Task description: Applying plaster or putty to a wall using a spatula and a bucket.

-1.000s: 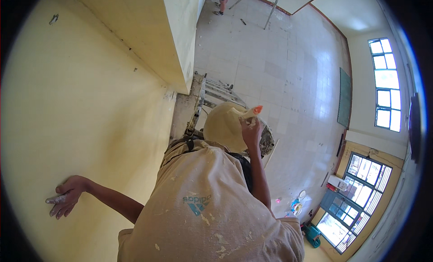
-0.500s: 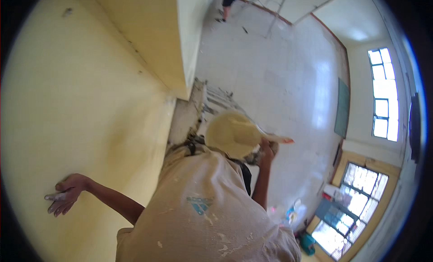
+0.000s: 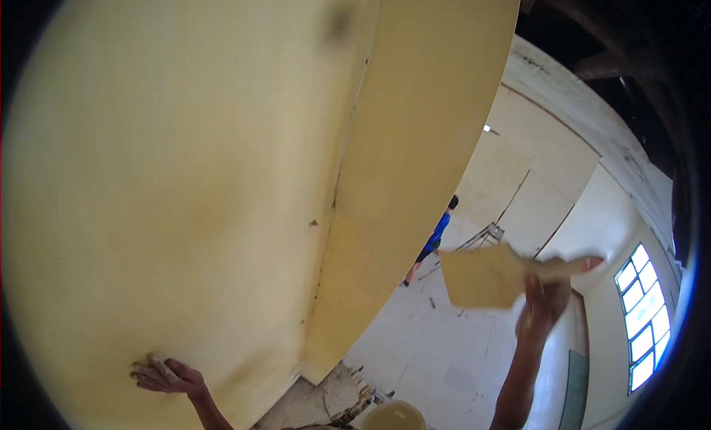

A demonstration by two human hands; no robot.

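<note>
The flat tan sheet (image 3: 481, 278), looks like sandpaper or stiff card, sits held up high at right, its long side running roughly level and pointing left. The right hand (image 3: 543, 305) pinches its right end, arm raised straight. The left hand (image 3: 164, 374) lies spread flat against the smooth yellow wall (image 3: 185, 171), some pale small thing under its fingers.

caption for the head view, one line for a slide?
Left hand pressed on a yellow wall; right hand raises a flat board.
</note>
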